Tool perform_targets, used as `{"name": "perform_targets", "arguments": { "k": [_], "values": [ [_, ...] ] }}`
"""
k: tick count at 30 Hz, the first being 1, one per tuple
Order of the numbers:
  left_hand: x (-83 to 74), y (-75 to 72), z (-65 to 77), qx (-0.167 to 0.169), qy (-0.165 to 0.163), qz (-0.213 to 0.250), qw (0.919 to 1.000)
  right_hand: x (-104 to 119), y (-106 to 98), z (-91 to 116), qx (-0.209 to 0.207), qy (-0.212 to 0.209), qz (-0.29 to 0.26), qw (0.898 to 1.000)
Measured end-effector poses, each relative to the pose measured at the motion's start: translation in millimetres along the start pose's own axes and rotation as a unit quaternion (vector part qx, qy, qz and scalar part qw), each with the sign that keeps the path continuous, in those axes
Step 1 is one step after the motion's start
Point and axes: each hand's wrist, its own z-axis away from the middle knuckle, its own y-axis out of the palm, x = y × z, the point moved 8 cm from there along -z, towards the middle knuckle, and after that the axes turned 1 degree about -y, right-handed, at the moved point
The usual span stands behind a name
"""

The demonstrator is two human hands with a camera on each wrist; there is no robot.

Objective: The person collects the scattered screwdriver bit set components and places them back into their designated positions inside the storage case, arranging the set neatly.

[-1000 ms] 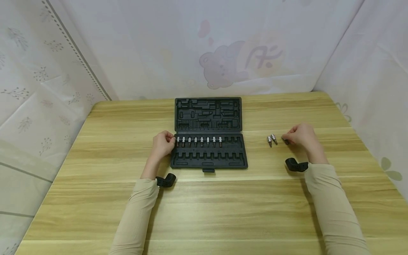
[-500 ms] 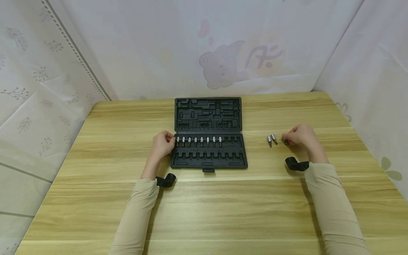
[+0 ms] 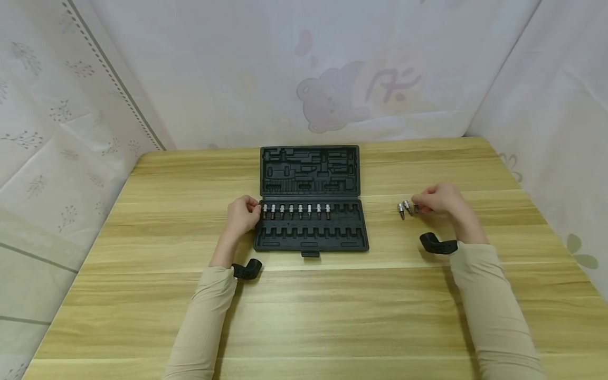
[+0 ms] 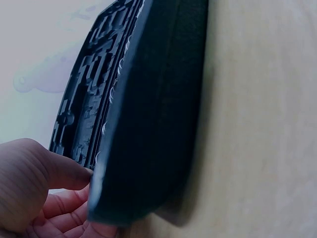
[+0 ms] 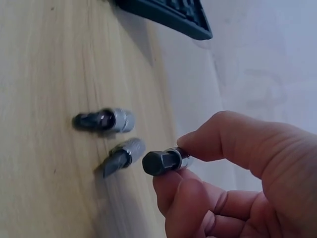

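Observation:
My right hand (image 3: 444, 201) pinches a hex bit socket (image 5: 166, 159) between thumb and fingers, its dark hexagonal tip pointing away from the palm. Close by, two more bit sockets lie on the table: one with a flat blade tip (image 5: 121, 156), the other bit socket (image 5: 106, 120) blurred at its tip. The black tool case (image 3: 311, 240) lies opened flat, with a row of several bit sockets (image 3: 300, 211) in its upper slots. At the case's left edge, my left hand (image 3: 243, 215) grips the corner, thumb at the rim and fingers against the side.
A wooden table (image 3: 332, 316) carries everything. The case's lid (image 3: 310, 171) lies back towards the rear, and its latch (image 3: 311, 254) faces the front. Patterned cloth (image 3: 214, 68) hangs behind the table and at both sides.
My right hand has lifted the hex bit socket and shifted slightly left, closer to the two lying bit sockets. The left hand and the case look unmoved.

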Motion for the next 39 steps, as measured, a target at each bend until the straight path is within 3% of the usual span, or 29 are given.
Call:
{"name": "perform_targets", "arguments": {
  "k": [11, 27, 39],
  "values": [
    [1.7, 1.0, -0.3, 0.001, -0.004, -0.001, 1.0000, 13, 5, 1, -0.003, -0.023, 0.020, 1.000],
    [-2.0, 0.1, 0.4, 0.005, -0.004, 0.004, 1.0000, 31, 23, 1, 0.011, -0.032, -0.042, 0.999],
    [-1.9, -0.2, 0.4, 0.001, -0.003, 0.002, 1.0000, 48, 36, 0, 0.023, -0.041, -0.041, 0.998]
  ]
}}
